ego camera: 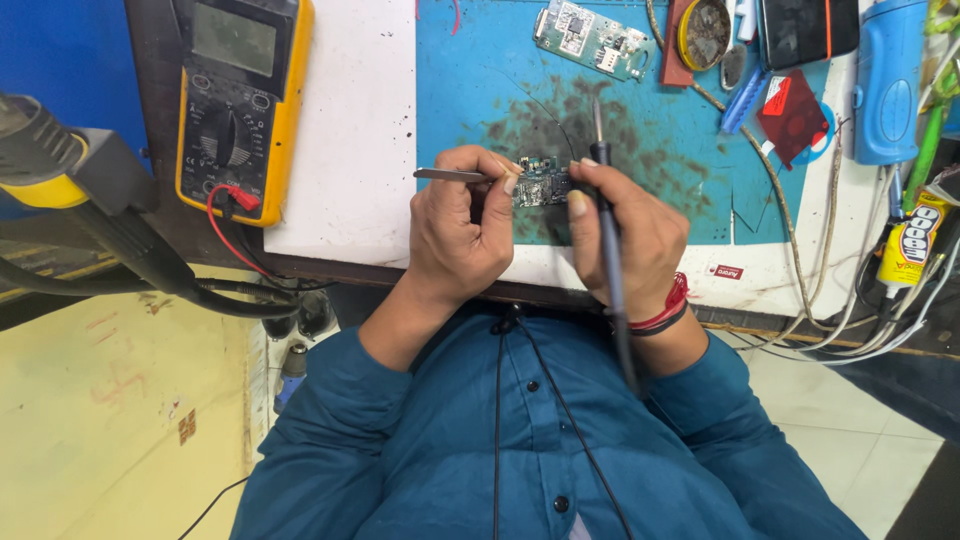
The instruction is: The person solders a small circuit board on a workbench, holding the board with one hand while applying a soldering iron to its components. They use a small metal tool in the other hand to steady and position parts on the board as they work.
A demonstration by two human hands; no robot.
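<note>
My left hand [460, 235] is shut on thin metal tweezers [450, 174], whose tips point right onto a small green circuit board [542, 186]. The board lies on a stained blue mat [650, 150] between my two hands, and both thumbs press against it. In my right hand [635, 235] I grip a dark soldering iron [606, 250] like a pen. Its metal tip [597, 112] points up and away, above the board and not touching it. A red band sits on my right wrist.
A yellow multimeter [240, 95] with a red lead lies at the left. A larger circuit board [592, 38], a round tin [705, 32], a red plastic piece [790, 112], a blue device [888, 80] and a glue tube [915, 240] crowd the right. A black-and-yellow tool [70, 170] juts in at far left.
</note>
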